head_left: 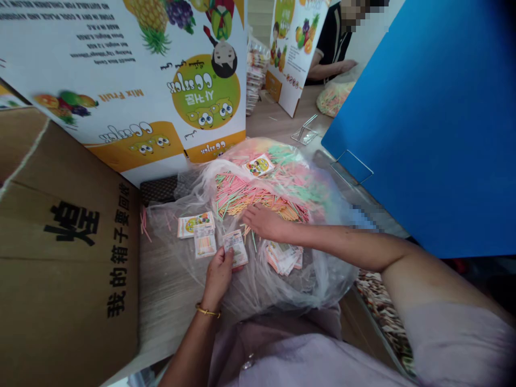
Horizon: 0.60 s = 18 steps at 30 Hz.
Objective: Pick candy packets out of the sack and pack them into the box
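Observation:
Many thin pink, green and orange candy sticks [258, 194] lie in a large clear plastic bag [258, 285] spread on the table. My left hand [220, 269] is closed on a small printed packet [237, 252], thumb on top. At the near edge of the sticks, my right hand [264, 221] rests palm down, fingers bent over a few of them; whether it grips any is hidden. Left of the held packet are another packet [205, 243] and a small stack of packets [187, 226]. A loose pile of packets [284, 258] lies below my right hand. One packet [259, 165] sits on the sticks.
A brown carton [80, 279] stands at the left, with a printed white carton [153, 107] behind it. A blue panel [435, 140] rises at the right. Wire stands [306, 131] are on the table. Across it, a person's hand [347, 65] is by another bag [332, 98].

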{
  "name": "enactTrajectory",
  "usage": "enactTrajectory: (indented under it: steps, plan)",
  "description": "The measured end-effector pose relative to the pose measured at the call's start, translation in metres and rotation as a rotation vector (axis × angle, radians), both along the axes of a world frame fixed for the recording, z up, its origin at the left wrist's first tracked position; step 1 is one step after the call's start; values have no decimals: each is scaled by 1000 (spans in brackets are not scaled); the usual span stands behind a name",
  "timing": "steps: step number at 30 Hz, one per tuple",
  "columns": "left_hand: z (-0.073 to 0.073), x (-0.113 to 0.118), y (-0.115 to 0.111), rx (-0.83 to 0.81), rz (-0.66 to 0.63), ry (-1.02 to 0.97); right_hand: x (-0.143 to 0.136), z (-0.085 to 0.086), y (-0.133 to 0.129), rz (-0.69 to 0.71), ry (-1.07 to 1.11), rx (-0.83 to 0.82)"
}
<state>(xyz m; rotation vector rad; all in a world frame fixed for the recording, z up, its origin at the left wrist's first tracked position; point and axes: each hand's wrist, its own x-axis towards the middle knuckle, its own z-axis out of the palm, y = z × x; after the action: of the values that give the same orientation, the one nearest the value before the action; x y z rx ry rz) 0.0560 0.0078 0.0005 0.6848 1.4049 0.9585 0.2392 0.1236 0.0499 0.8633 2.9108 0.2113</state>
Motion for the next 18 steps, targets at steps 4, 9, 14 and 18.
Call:
enactTrajectory:
  steps: [4,9,14,18]
  plan:
    - [-1,2,-1,29,35,25,15,6,13,-180,130,-97]
    - [-1,2,-2,57,23,42,28,18,30,-621,283,-276]
    - [-1,1,-1,55,-21,77,17,20,13,-466,69,-308]
    - [0,2,-1,53,0,95,6,15,8,-442,-49,-250]
